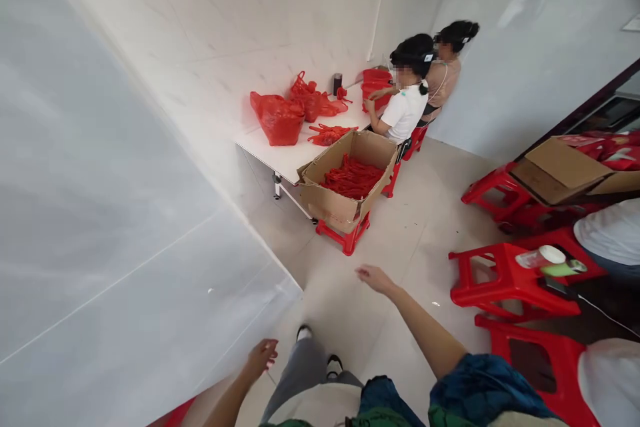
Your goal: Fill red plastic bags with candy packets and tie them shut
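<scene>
My left hand (263,355) hangs low at my side near the wall corner, its fingers loosely bent and nothing visible in it. Stretched forward over the floor, my right hand (374,277) is also relaxed, fingers half bent, and appears to hold nothing. Beyond it stands an open cardboard box (330,207) on a red stool (345,240). Inside the box lies a heap of red plastic bags (353,177). Neither hand touches the box. My legs and shoes show below, mid-floor.
A white table (273,157) by the wall carries filled red bags (279,120) and a dark cup (337,84). Two people sit there. Red stools (520,280) line the right, one bearing a plastic cup (540,257). A second carton (565,170) and seated people are also there. A wall edge juts in left.
</scene>
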The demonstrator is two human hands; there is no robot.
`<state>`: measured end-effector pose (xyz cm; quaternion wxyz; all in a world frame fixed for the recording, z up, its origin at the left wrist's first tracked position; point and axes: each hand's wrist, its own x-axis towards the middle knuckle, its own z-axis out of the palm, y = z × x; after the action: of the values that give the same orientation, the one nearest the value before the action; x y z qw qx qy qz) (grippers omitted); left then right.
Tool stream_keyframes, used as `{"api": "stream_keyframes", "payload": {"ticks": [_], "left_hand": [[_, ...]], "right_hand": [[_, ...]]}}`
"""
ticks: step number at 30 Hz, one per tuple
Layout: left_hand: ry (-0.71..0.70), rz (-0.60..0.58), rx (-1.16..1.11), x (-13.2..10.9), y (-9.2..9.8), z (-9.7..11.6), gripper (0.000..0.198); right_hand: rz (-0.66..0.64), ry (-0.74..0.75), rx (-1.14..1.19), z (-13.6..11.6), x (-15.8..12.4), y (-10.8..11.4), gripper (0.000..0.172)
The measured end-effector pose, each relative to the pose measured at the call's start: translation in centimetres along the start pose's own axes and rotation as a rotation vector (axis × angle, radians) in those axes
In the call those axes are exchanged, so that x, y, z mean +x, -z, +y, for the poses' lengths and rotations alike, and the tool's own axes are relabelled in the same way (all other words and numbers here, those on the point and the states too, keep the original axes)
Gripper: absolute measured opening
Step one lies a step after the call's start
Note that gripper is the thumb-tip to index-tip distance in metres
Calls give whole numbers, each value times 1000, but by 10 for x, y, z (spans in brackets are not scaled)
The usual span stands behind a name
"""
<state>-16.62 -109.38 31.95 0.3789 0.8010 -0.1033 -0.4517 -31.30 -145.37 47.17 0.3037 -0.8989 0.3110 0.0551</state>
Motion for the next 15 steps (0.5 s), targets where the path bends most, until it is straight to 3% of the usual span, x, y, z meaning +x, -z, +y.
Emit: {"api": "stream_keyframes", "payload": {"ticks": [4,7,11,15], "left_hand": [[-92,-70,-38,57,-9,84,40],[-195,-136,-68,94,-16,165,45],[-319,-320,-113,126,-9,304,50],[-425,-486,-205,150,20,450,53]], "right_hand": [[130,122,139,-4,107,102,35],[191,160,182,-4,175,173,37],[271,107,136,0,253,270,32],[323,-21,10,5,339,356,28]]}}
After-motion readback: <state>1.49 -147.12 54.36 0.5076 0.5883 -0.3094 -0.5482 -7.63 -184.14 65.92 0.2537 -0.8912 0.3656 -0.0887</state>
